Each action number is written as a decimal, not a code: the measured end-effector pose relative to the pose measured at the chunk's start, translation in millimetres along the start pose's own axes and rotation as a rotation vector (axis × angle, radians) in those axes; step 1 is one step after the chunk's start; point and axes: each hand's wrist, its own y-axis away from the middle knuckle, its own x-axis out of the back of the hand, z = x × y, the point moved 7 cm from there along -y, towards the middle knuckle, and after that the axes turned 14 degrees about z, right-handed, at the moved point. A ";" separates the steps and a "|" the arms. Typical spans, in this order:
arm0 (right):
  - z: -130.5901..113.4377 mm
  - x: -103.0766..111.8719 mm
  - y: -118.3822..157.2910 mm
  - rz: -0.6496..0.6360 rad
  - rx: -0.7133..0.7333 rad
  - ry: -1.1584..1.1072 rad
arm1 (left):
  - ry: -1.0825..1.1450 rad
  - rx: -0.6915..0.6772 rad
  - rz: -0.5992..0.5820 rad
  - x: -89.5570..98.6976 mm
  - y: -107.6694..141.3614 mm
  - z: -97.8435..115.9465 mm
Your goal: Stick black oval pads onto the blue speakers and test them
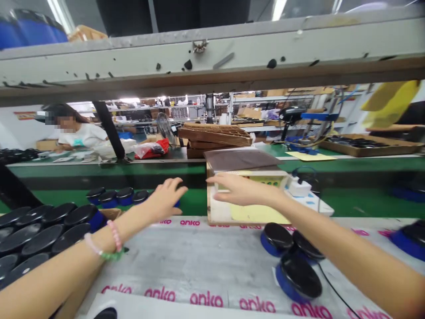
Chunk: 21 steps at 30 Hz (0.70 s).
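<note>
1. While stretching both bare arms (332, 235) forward, holding the left hand (168, 198) just beside a row of black-topped blue round pieces (125, 196) on a green surface (195, 209); spreading its fingers apart, with contact too hard to tell.
2. Holding the right hand (236, 190) in front of a wooden box (215, 215), parting its thumb from its fingers; being unable to tell whether touching the box.
3. Wearing beaded bracelets (115, 235) in pink, white and green on the left wrist.
4. Looking down on three more such pieces, clustered on white wrap (199, 248) printed "anko" near the right arm, with a black cable (327, 282) trailing beside them; passing the left arm beside a packed group (43, 239) of the same.
5. Facing a grey-brown sheet (242, 158) on top of the box, a yellow sheet (259, 214) at its front, and a white adapter (299, 187) on a white board (315, 204) just right of it.
6. Looking past all this to a stack of cardboard (215, 135) on the far bench (279, 151), a red bag (161, 147) left of it and, farther left, a person in a white top (86, 135).
7. Looking out under a pale shelf (139, 62) crossing above.
</note>
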 end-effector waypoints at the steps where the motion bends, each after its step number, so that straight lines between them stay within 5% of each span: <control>1: 12.0 12.8 28.5 -0.050 -0.024 0.022 | 0.051 -0.098 0.017 6.7 2.7 33.7; 6: 70.1 26.3 152.7 -0.206 -0.235 0.171 | 0.325 -0.482 0.152 23.0 18.2 198.9; 10: 87.6 -2.6 186.9 -0.204 -0.236 0.203 | 0.396 -0.390 0.290 17.7 7.7 259.6; 17: 102.9 -41.9 185.5 0.031 -0.125 0.374 | 0.347 -0.508 0.301 14.3 22.8 275.1; 19: 107.8 -44.7 186.9 0.058 -0.146 0.349 | 0.385 -0.515 0.241 17.4 28.6 254.3; 21: 109.5 -41.8 185.0 0.053 -0.197 0.306 | 0.395 -0.405 0.123 16.3 23.6 210.1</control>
